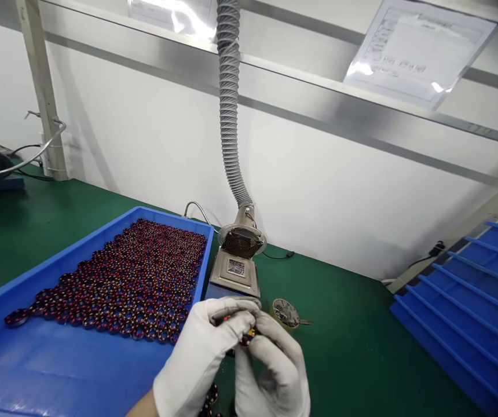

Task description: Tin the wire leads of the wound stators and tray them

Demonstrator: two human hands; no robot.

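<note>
Both my hands wear white gloves and meet low in the middle of the view. My left hand (199,359) and my right hand (275,370) pinch one small dark wound coil ring (246,336) between their fingertips; most of it is hidden by the fingers. To the left lies a blue tray (58,370) with several rows of the same dark red coil rings (131,278) packed flat. A few more rings (209,399) show below my hands.
A small grey solder pot unit (235,272) stands behind my hands, under a grey flexible extraction hose (229,104). A small round tin (284,313) sits to its right. Stacked blue trays (475,301) fill the right side. The bench top is a green mat (353,347).
</note>
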